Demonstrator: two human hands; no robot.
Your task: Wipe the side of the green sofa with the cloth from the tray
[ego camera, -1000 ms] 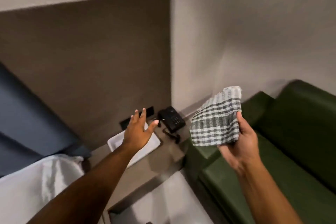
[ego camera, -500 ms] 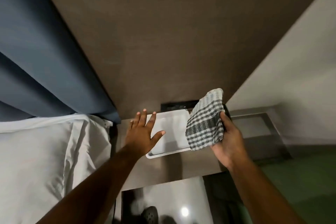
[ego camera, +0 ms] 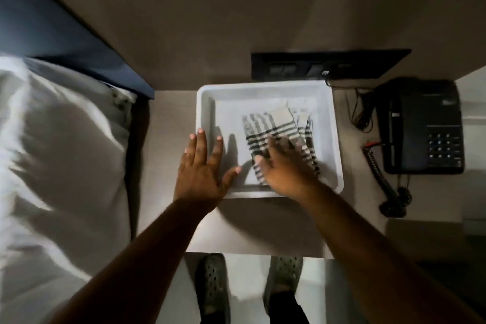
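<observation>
Checked grey-and-white cloth [ego camera: 276, 129] rumpled in white tray [ego camera: 336, 139], right hand [ego camera: 284, 168] blurred, grip unclear, left hand [ego camera: 202, 166] spread

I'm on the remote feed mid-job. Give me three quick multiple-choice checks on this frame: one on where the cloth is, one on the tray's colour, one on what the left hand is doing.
1. Where does the checked cloth lie?
A. On the pillow
B. Inside the tray
C. On the telephone

2. What colour is the tray?
A. White
B. Red
C. Black

3. What state is the left hand in?
A. Closed round the cloth
B. Holding the telephone handset
C. Open with fingers spread, holding nothing

Answers:
1 B: the cloth rests on the tray floor, partly under the right hand, which lies on it.
2 A: rim and walls are white against the grey tabletop.
3 C: the fingers are splayed over the tray's left edge, apart from the cloth.
</observation>
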